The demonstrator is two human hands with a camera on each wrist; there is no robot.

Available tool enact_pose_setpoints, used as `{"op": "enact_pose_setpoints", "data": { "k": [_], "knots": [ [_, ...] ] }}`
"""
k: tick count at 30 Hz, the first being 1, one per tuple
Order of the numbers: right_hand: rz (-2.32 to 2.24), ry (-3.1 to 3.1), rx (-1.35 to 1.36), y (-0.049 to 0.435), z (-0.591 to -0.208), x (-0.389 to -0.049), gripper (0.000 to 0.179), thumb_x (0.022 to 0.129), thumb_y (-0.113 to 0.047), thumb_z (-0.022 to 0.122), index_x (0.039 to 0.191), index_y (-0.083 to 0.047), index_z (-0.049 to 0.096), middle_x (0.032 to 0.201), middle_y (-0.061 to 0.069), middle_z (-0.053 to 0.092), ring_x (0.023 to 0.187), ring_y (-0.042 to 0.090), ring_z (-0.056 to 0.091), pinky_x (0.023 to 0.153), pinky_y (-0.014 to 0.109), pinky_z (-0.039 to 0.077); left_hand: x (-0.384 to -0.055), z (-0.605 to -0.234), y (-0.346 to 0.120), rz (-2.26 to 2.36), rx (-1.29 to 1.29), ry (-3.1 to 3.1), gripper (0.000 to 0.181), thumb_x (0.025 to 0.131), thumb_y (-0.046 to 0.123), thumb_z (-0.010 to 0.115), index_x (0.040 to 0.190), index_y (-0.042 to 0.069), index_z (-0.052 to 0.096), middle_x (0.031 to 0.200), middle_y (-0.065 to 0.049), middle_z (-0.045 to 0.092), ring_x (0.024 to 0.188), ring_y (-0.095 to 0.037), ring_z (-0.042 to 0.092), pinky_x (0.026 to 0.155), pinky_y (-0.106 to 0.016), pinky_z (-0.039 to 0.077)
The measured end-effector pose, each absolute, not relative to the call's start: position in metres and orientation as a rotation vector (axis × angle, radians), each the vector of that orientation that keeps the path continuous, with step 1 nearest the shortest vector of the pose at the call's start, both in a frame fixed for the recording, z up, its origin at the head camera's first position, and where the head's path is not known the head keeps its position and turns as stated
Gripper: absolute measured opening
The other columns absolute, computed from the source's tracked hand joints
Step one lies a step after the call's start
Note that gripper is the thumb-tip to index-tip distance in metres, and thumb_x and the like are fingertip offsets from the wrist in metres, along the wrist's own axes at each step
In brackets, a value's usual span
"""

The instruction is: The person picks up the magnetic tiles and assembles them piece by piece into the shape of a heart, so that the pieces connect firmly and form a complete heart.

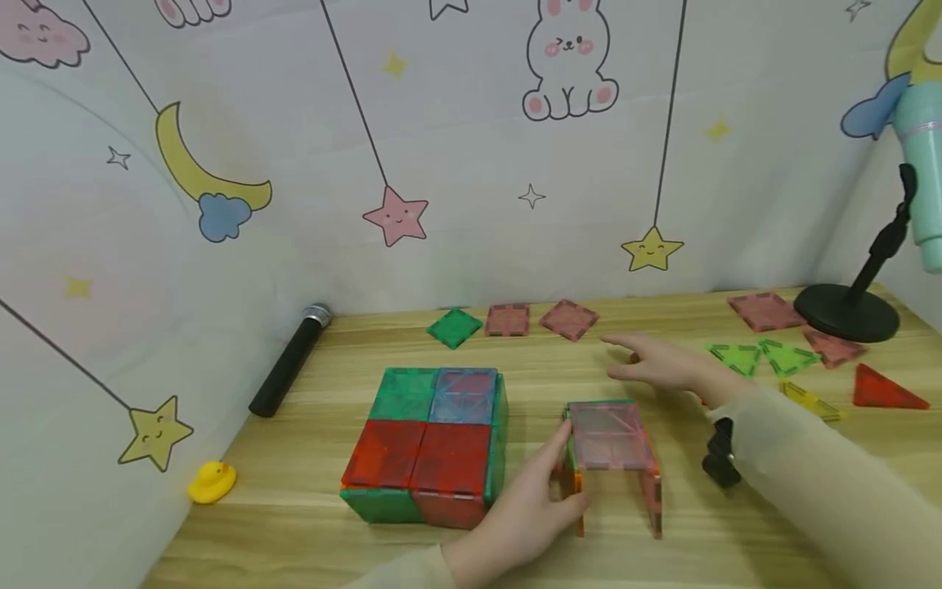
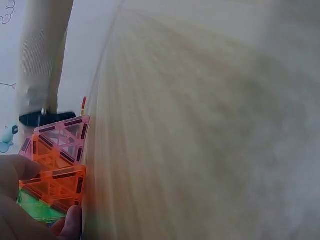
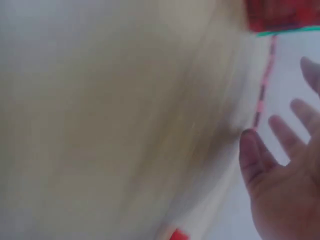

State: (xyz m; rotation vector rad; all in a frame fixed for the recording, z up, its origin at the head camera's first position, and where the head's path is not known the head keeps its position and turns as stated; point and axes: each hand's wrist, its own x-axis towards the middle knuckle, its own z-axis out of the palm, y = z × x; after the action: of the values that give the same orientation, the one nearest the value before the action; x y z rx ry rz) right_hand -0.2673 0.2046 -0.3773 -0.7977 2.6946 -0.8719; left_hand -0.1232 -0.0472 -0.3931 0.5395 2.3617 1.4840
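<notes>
My left hand (image 1: 518,511) holds the left side of a small open-fronted structure of magnetic tiles (image 1: 607,438), its thumb at the front edge and a finger along the side. That structure has a pinkish see-through top and upright side walls; orange tiles (image 2: 55,185) and a green one show beside the fingers in the left wrist view. My right hand (image 1: 655,364) reaches over the table behind the structure, fingers spread and holding nothing. Left of the structure stands a larger tile box (image 1: 419,450) with red, green and blue-purple top squares.
Along the back lie a green square tile (image 1: 455,327) and pink square tiles (image 1: 508,320). Green triangles (image 1: 787,357), a yellow tile (image 1: 812,401) and a red triangle (image 1: 886,388) lie right, near a black stand (image 1: 846,312). A microphone (image 1: 290,360) and yellow duck (image 1: 213,483) are left.
</notes>
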Motion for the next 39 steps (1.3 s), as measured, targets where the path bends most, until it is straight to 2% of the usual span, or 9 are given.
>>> {"op": "enact_pose_setpoints", "data": {
  "k": [3,6,9,13,20,26,30,36,39],
  "knots": [
    [-0.713,2.75,-0.819,0.197,-0.381,-0.285,0.066,0.093,-0.032,0.058,0.143,0.002,0.032,0.143,0.031,0.029,0.124,0.051,0.035,0.096,0.064,0.029,-0.122,-0.393,-0.047,1.5,0.569,2.334,0.08,0.087,0.01,0.064,0.15,0.029,0.019,0.145,-0.005,0.035,0.04,-0.004,0.034,0.041,-0.02,0.037],
    [-0.563,2.773,-0.804,0.188,-0.381,-0.295,0.068,0.091,-0.035,0.058,0.145,-0.002,0.033,0.146,0.029,0.024,0.129,0.052,0.024,0.1,0.067,0.018,-0.122,-0.393,-0.048,1.499,0.608,2.328,0.079,0.088,0.01,0.064,0.149,0.032,0.02,0.144,-0.003,0.036,0.041,-0.002,0.036,0.042,-0.02,0.038],
    [-0.444,2.765,-0.772,0.183,-0.379,-0.3,0.067,0.091,-0.037,0.057,0.145,-0.004,0.034,0.147,0.027,0.024,0.131,0.053,0.019,0.1,0.068,0.013,-0.121,-0.393,-0.048,1.488,0.627,2.332,0.078,0.088,0.01,0.064,0.149,0.034,0.021,0.145,0.0,0.034,0.042,-0.002,0.036,0.043,-0.02,0.039],
    [-0.375,2.776,-0.738,0.179,-0.375,-0.301,0.063,0.092,-0.034,0.057,0.144,-0.005,0.036,0.145,0.026,0.029,0.13,0.053,0.021,0.1,0.067,0.019,-0.122,-0.392,-0.048,1.48,0.622,2.343,0.078,0.088,0.011,0.064,0.148,0.036,0.021,0.145,0.0,0.035,0.042,-0.002,0.036,0.043,-0.02,0.039],
    [-0.379,2.759,-0.659,0.173,-0.372,-0.3,0.069,0.091,-0.039,0.056,0.148,-0.01,0.029,0.15,0.022,0.021,0.131,0.055,0.016,0.098,0.07,0.017,-0.122,-0.394,-0.046,1.486,0.628,2.338,0.078,0.088,0.01,0.064,0.148,0.035,0.022,0.143,-0.003,0.037,0.042,-0.002,0.037,0.043,-0.02,0.04],
    [-0.44,2.762,-0.775,0.188,-0.377,-0.291,0.051,0.092,-0.03,0.056,0.135,-0.004,0.048,0.142,0.027,0.034,0.128,0.05,0.03,0.099,0.063,0.026,-0.12,-0.396,-0.047,1.493,0.597,2.329,0.077,0.087,0.01,0.065,0.148,0.034,0.023,0.145,-0.002,0.035,0.042,-0.002,0.038,0.043,-0.02,0.04],
    [-0.589,2.801,-0.829,0.206,-0.378,-0.277,0.035,0.091,-0.026,0.059,0.117,-0.002,0.061,0.124,0.028,0.049,0.114,0.045,0.045,0.091,0.058,0.037,-0.121,-0.394,-0.047,1.467,0.599,2.349,0.078,0.088,0.011,0.065,0.148,0.036,0.022,0.144,-0.001,0.036,0.041,-0.002,0.037,0.042,-0.02,0.039],
    [-0.486,2.958,-0.699,0.218,-0.382,-0.273,0.052,0.088,-0.038,0.063,0.127,-0.006,0.056,0.127,0.031,0.046,0.117,0.05,0.04,0.093,0.063,0.032,-0.124,-0.392,-0.048,1.477,0.574,2.342,0.078,0.088,0.01,0.064,0.148,0.037,0.023,0.144,-0.005,0.037,0.04,-0.004,0.036,0.04,-0.022,0.037],
    [-0.448,2.965,-0.64,0.222,-0.384,-0.273,0.055,0.084,-0.039,0.066,0.125,-0.003,0.054,0.122,0.03,0.05,0.112,0.048,0.045,0.089,0.06,0.037,-0.124,-0.391,-0.047,1.492,0.567,2.33,0.077,0.087,0.011,0.065,0.148,0.036,0.024,0.139,-0.008,0.043,0.041,-0.005,0.037,0.04,-0.023,0.038]
  ]
}}
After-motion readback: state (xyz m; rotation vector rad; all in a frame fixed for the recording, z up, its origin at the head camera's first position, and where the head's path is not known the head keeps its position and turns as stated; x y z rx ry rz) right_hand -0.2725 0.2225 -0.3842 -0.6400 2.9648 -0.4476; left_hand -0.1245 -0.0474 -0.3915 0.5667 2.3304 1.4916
